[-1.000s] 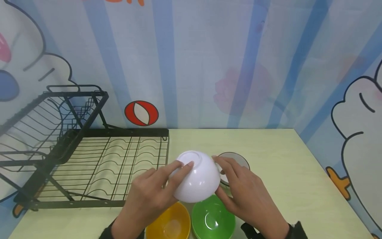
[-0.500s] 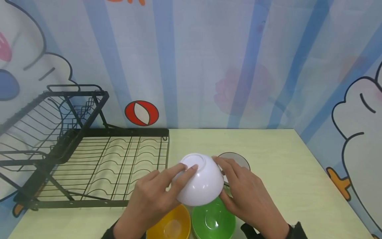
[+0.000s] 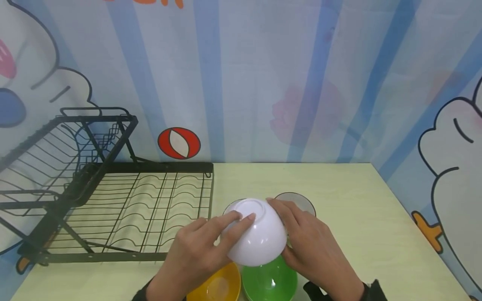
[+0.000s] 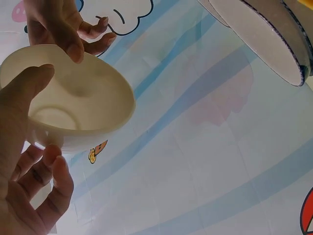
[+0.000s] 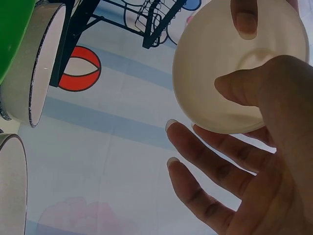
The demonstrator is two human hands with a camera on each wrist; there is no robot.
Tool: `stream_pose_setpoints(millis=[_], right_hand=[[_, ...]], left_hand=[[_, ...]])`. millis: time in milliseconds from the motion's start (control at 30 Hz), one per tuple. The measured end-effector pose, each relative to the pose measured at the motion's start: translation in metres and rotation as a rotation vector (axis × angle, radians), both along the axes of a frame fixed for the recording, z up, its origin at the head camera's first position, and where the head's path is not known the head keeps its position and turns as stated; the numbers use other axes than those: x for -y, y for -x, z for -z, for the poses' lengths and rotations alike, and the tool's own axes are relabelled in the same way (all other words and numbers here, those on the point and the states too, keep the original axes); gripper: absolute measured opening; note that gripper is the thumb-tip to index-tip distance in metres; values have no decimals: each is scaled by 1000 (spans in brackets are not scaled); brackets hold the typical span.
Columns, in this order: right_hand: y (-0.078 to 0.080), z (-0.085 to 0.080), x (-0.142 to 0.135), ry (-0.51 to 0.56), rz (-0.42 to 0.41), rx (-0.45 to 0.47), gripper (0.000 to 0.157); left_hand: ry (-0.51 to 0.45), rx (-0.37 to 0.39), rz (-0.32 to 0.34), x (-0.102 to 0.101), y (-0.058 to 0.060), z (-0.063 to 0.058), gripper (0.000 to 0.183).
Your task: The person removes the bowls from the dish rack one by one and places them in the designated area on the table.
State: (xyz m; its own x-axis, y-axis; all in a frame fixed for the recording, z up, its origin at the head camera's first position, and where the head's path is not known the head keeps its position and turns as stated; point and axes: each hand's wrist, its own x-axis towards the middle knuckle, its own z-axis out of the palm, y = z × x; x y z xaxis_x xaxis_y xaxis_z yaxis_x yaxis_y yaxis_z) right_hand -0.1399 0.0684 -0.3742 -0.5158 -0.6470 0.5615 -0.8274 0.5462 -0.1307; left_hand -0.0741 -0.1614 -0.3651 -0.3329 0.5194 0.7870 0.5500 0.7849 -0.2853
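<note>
A glossy white bowl [image 3: 260, 242] is held between both hands, tilted with its base up and facing away. My left hand [image 3: 199, 253] grips its left side, two fingers lying on the outside by the foot ring. In the left wrist view that thumb reaches inside the bowl [image 4: 98, 103]. My right hand [image 3: 316, 240] holds the right side, its thumb inside the bowl [image 5: 200, 78] and fingers behind the wall. Below the white bowl are a yellow bowl [image 3: 220, 286] and a green bowl [image 3: 269, 280], each partly hidden by it or by the left hand.
A black two-tier wire dish rack [image 3: 150, 255] stands at the left of the pale table [image 3: 369, 234]. Behind the right hand is a whitish dark-rimmed dish [image 3: 299, 201]. Another dark-rimmed rim [image 3: 230, 205] peeks out behind the white bowl. A printed cloth [image 3: 248, 83] hangs at the back.
The white bowl has shifted slightly down and to the right, the left hand moving along with it. A dish rim has come into view behind it. The right hand has barely moved.
</note>
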Motion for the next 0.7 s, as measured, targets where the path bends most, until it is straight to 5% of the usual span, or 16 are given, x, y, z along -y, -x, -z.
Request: stream_pose_setpoints(millis=[400, 700], right_hand=[[2, -1, -2, 1, -21, 4, 86], [0, -3, -2, 0, -46, -9, 86]], left_hand=[[2, 26, 49, -4, 1, 1, 66], [37, 70, 22, -6, -1, 5, 76]])
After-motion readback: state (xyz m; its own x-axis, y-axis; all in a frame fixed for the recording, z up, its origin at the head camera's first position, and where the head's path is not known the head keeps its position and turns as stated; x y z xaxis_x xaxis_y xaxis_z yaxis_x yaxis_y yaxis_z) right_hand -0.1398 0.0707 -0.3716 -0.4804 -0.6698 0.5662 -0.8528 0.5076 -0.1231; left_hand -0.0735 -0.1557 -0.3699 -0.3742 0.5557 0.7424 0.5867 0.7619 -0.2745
